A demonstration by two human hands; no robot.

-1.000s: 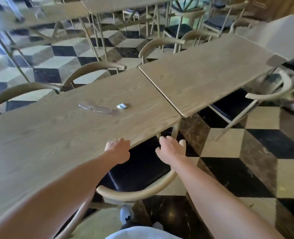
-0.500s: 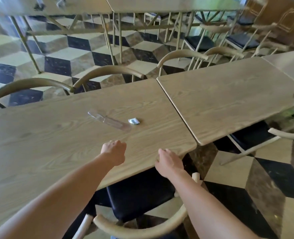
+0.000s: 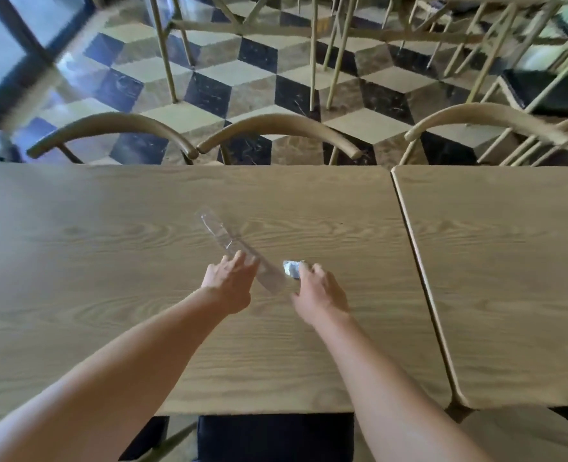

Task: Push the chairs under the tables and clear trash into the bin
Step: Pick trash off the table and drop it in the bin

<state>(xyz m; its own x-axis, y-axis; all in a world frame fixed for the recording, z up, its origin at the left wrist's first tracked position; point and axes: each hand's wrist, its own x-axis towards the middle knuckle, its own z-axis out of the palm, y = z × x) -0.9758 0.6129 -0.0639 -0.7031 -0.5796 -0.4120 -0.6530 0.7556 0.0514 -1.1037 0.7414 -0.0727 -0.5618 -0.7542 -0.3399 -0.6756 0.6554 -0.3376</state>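
Note:
A long clear plastic wrapper (image 3: 224,236) lies flat on the wooden table (image 3: 109,261). A small crumpled silver-white scrap (image 3: 291,268) sits just right of its near end. My left hand (image 3: 230,283) is over the table with fingers spread, the fingertips resting on the wrapper's near part. My right hand (image 3: 321,291) reaches with fingers apart, and its fingertips touch the scrap. Neither hand has closed on anything. A chair with a black seat (image 3: 275,438) is tucked under the near table edge below my arms.
A second wooden table (image 3: 509,278) butts against the first on the right. Three curved chair backs (image 3: 279,126) line the far side. Beyond lie a checkered floor and more tables and chairs (image 3: 542,88). A window (image 3: 5,45) is at far left.
Both hands left the chair at the near table edge and reached forward over the table to the wrapper and the scrap. The view swung to face the table squarely.

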